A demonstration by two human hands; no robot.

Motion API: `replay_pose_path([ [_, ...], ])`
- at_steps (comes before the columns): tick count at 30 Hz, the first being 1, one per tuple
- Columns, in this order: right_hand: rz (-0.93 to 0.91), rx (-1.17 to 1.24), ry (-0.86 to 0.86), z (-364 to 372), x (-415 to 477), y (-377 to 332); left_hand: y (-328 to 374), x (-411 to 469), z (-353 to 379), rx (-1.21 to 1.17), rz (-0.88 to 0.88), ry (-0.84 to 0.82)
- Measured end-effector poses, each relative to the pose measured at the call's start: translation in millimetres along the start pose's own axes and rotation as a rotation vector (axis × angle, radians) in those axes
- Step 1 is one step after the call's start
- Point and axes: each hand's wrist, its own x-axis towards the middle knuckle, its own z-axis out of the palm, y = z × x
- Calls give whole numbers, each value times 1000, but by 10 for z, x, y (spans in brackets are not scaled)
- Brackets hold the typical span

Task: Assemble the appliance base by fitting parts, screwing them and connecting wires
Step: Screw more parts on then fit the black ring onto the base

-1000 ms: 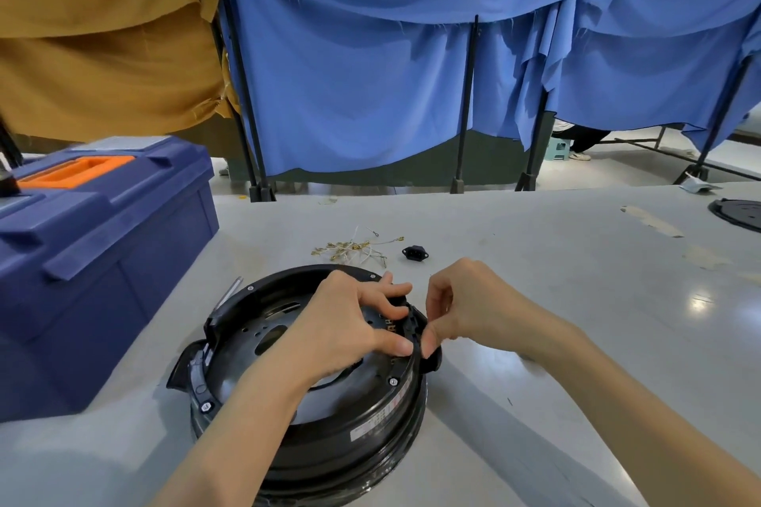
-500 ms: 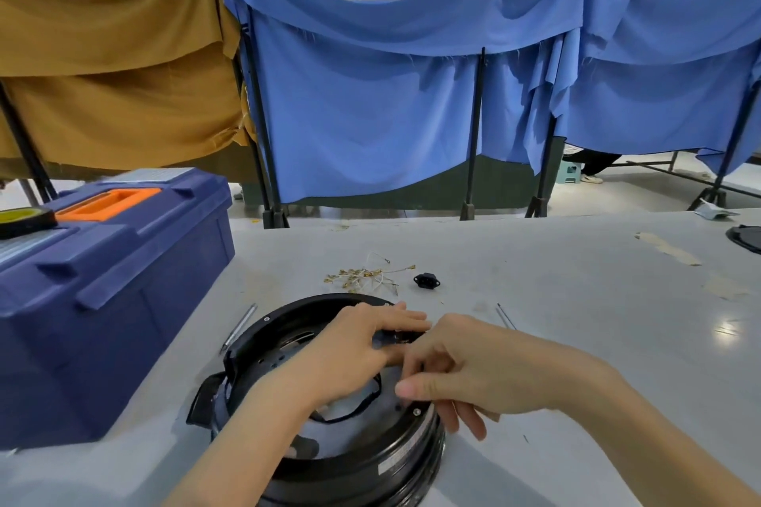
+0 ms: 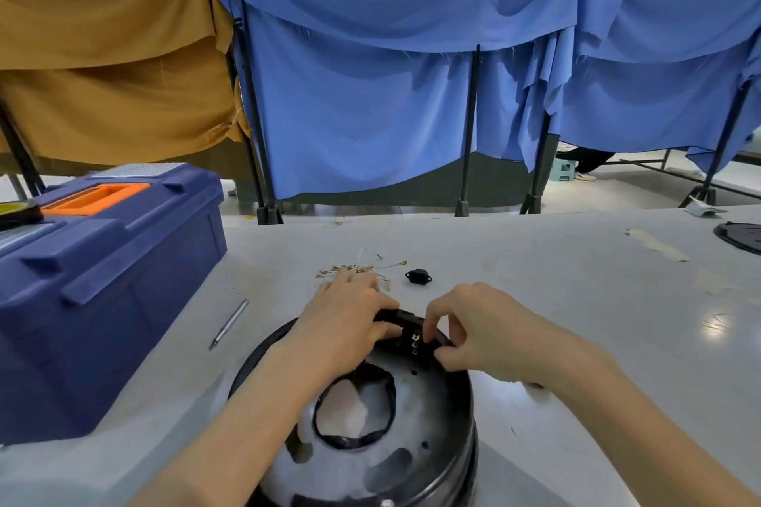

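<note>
Your left hand (image 3: pixel 346 321) and right hand (image 3: pixel 482 325) are both bare, with slender fingers and smooth knuckles. The nails are too blurred to make out. Your left forearm (image 3: pixel 247 424) and right forearm (image 3: pixel 617 403) are bare as well, all the way from the wrist to the lower edge of the view. Each one is slim and smooth, narrow at the wrist and widening gently towards the elbow. Soft overhead light falls evenly along both.

no readable text, labels or numbers visible
</note>
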Motion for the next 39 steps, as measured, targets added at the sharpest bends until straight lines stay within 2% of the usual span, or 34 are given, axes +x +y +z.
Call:
replay_pose_path([
  [5, 26, -50, 205, 190, 117, 59, -78, -88, -87, 91, -147, 3],
  [11, 50, -11, 107, 49, 43, 101, -50, -159, -117, 218, -236, 82],
  [16, 120, -36, -144, -105, -134, 60, -36, -178, -89, 264, -266, 132],
  [19, 113, -9, -106, -68, -103, 53, -70, -188, -69, 250, -279, 118],
  [25, 47, -58, 61, 95, 50, 170, -145, -191, -127, 269, -339, -25],
  [27, 19, -52, 139, 151, 96, 188, -176, -201, -126, 211, -335, -2],
  [30, 31, 9, 237, 219, 134, 155, -233, -235, -90, -107, -348, 89],
  [32, 70, 85, 209, 193, 126, 143, -276, -248, -63, -199, -329, 132],
  [34, 108, 123, 117, 114, 95, 166, -321, -242, -46, -191, -331, 153],
  [36, 137, 61, 50, 50, 52, 189, -359, -223, -27, -207, -346, 186],
  [39, 128, -10, 45, 61, 41, 153, -373, -195, -13, -205, -360, 192],
])
